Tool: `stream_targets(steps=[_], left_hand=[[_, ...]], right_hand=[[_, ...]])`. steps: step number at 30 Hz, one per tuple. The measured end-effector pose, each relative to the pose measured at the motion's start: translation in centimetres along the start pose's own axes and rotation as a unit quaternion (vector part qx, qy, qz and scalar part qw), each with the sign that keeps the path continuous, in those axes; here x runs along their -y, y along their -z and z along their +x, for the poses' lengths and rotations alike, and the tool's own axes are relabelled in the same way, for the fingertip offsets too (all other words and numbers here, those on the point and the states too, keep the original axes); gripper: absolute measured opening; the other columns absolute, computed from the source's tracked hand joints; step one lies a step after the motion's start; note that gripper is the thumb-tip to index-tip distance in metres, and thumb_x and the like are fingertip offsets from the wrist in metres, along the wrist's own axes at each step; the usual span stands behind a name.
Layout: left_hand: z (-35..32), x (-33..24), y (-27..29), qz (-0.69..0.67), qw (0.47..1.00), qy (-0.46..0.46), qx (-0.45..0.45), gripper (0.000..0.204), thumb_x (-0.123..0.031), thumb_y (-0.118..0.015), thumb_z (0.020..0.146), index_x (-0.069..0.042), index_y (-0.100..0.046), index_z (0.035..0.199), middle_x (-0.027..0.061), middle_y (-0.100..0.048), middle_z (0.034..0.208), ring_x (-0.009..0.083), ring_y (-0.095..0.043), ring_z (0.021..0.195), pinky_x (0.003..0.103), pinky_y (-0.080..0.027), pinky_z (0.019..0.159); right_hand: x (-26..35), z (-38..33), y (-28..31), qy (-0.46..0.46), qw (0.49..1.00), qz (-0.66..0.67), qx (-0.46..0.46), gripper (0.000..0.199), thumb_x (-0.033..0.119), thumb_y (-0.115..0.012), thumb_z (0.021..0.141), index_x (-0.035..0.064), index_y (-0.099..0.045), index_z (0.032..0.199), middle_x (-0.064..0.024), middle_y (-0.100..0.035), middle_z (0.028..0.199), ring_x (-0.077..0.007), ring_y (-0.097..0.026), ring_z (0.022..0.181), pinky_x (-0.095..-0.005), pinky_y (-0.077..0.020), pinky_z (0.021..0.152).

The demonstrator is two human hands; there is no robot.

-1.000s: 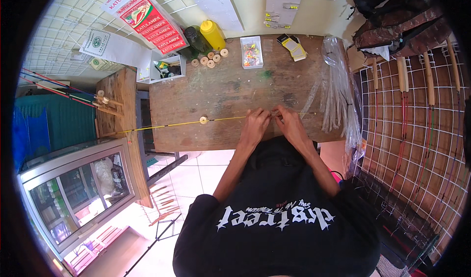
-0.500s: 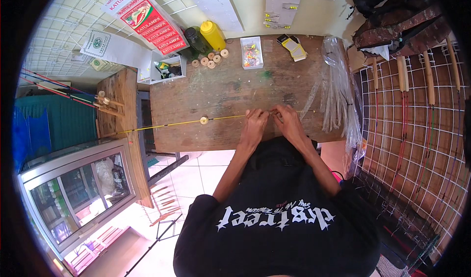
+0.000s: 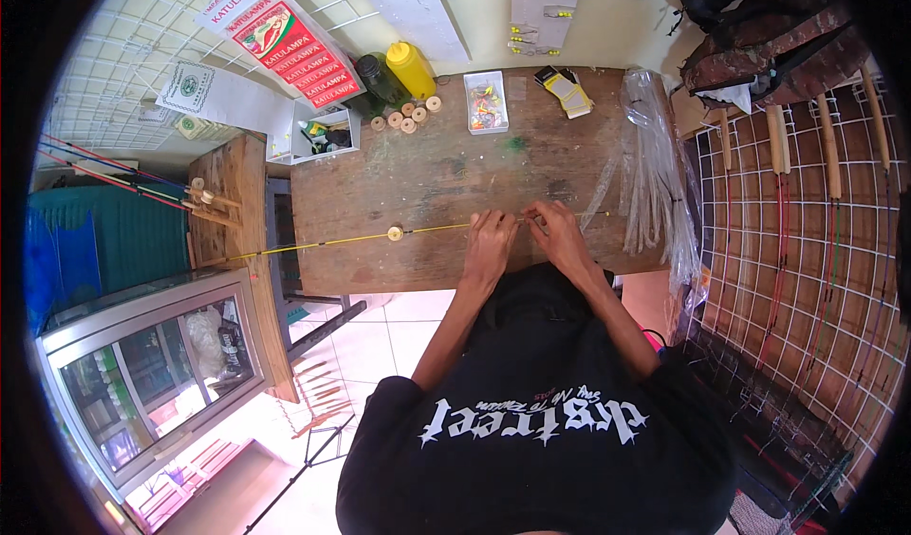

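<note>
A thin yellow fishing rod (image 3: 332, 240) with dark bands lies across the wooden table, its left part reaching past the table's left end. Both my hands are closed over its right part, close to the table's front edge. My left hand (image 3: 491, 244) grips the rod from above with bent fingers. Close beside it, my right hand (image 3: 558, 234) pinches at the rod with thumb and fingertips; any fine thread there is too small to make out. Left of my hands, a small round pale spool (image 3: 396, 234) sits at the rod.
On the wooden table (image 3: 418, 179) stand a white tray of small colourful pieces (image 3: 487, 103), several pale spools (image 3: 408, 118), a yellow bottle (image 3: 410, 70) and yellow-black packets (image 3: 567, 94). Clear plastic sleeves (image 3: 645, 175) hang over its right end. Rods hang on a grid (image 3: 780, 156) at right.
My fingers have shifted very slightly at the rod. Both hands keep the same place, and the spool and rod lie practically where they were.
</note>
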State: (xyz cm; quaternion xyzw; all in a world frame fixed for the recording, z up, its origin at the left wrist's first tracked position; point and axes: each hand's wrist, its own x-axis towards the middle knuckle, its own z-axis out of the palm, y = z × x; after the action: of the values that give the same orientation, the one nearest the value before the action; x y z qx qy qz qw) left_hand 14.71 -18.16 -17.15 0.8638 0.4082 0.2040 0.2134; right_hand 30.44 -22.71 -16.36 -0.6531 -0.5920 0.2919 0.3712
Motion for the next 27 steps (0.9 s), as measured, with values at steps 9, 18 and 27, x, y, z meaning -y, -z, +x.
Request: stream_targets(steps=[9,18,27], left_hand=[[0.0,0.1,-0.2,0.002,1.000,0.000,-0.016,0.010,-0.011,-0.063,0.086,-0.002,-0.063,0.089,0.0140,-0.058,0.085,0.0321,-0.058,0.088,0.043,-0.041,0.079],[0.0,-0.1,0.1,-0.068,0.996,0.064,0.004,0.009,-0.011,-0.063,0.086,-0.003,-0.064,0.090,0.0129,-0.059,0.088,0.0331,-0.058,0.085,0.043,-0.039,0.079],[-0.1,0.6,0.7,-0.131,0.990,0.047,0.017,0.011,-0.013,-0.065,0.086,-0.003,-0.064,0.090,0.0136,-0.060,0.086,0.0341,-0.058,0.082,0.043,-0.038,0.078]], right_hand=[[-0.1,0.3,0.0,0.013,1.000,-0.017,-0.001,0.018,-0.001,-0.064,0.080,0.0003,-0.061,0.098,-0.0161,-0.067,0.090,-0.0358,-0.059,0.091,-0.0448,-0.0465,0.082],[-0.1,0.0,-0.2,0.017,1.000,-0.023,-0.002,0.017,-0.001,-0.064,0.080,0.0001,-0.062,0.096,-0.0168,-0.067,0.090,-0.0368,-0.059,0.091,-0.0451,-0.0457,0.082],[-0.1,0.1,-0.2,-0.015,0.999,-0.017,0.048,0.013,0.003,-0.064,0.081,0.0016,-0.064,0.094,-0.0191,-0.065,0.088,-0.0385,-0.057,0.092,-0.0466,-0.0447,0.084]])
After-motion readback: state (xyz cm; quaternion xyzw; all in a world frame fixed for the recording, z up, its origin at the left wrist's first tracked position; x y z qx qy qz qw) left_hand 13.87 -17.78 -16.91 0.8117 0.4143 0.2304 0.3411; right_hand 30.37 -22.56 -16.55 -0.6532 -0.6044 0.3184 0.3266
